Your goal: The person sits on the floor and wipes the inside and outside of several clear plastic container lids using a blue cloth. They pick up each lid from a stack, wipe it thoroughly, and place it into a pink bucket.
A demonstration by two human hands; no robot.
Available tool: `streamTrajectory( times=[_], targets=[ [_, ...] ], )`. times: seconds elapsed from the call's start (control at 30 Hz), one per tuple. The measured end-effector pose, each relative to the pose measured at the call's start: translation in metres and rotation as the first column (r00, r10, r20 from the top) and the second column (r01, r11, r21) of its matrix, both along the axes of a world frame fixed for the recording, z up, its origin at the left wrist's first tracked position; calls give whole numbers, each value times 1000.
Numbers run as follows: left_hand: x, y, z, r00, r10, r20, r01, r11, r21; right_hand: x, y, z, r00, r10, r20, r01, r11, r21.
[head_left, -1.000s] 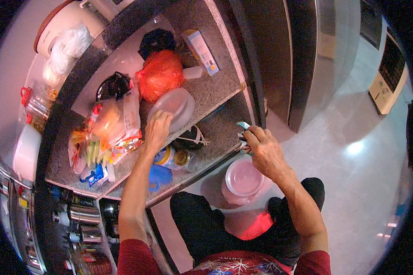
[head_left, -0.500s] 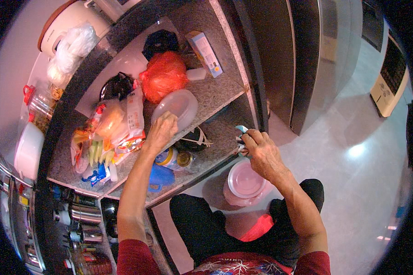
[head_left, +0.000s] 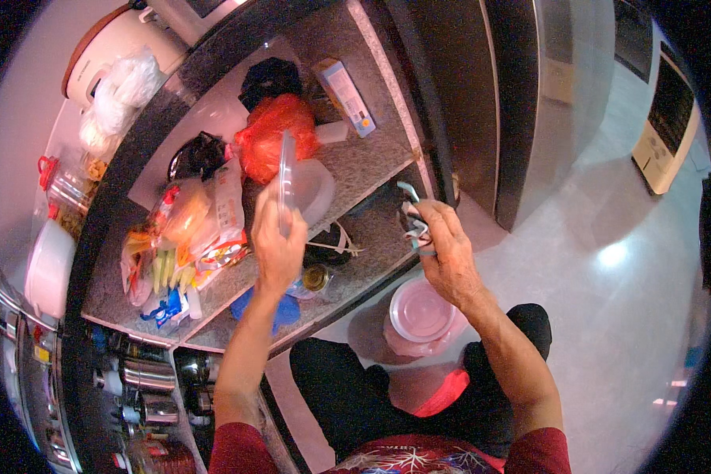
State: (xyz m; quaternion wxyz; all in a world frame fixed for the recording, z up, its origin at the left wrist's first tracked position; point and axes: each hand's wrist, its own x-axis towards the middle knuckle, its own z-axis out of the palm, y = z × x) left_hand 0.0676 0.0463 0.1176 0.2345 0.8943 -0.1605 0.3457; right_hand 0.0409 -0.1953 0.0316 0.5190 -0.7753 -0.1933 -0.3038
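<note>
My left hand (head_left: pixel 278 251) is closed on the edge of a clear plastic lid (head_left: pixel 287 170), which stands nearly on edge above the shelf. Just behind it, another round translucent plastic lid or shallow container (head_left: pixel 316 193) lies on the stone shelf, next to a knotted red plastic bag (head_left: pixel 265 134). Out to the right, in front of the shelf edge, my right hand (head_left: pixel 450 249) grips a crumpled cloth (head_left: pixel 413 225) with dark, white and pale blue patches. Below that hand sits a round tub with a translucent top (head_left: pixel 423 310), between my knees.
Bagged food (head_left: pixel 186 213) fills the shelf's left part, beside black bags (head_left: pixel 197 156). A small box (head_left: pixel 346 96) stands at the back right. On the lower level are a jar (head_left: pixel 316 276) and a blue plastic item (head_left: pixel 270 308). A dark cabinet panel (head_left: pixel 450 95) borders the right.
My left hand has lifted a clear lid off the shelf and tipped it on edge, leaving another round piece there. My right hand has risen slightly with the cloth, exposing more of it.
</note>
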Motion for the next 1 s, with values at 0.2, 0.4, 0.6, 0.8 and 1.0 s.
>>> streamTrajectory(
  times=[0.2,0.4,0.6,0.8,1.0],
  targets=[
    [-54,-58,-36,904,-410,-120,255,742,-620,-21,21,33,951,-15,310,5,999,34],
    [-57,-53,-90,718,-680,-149,249,451,-857,-22,40,21,947,68,315,1,977,-214],
    [-55,-55,-87,485,-874,-29,163,123,-979,22,21,-1,978,-119,172,128,991,-43],
    [-51,-53,-92,488,-872,-47,152,137,-979,23,25,-7,985,-40,170,48,998,-43],
    [-57,-37,-115,517,-853,-74,32,106,-994,-28,51,19,953,262,150,-176,887,-428]
  ],
)
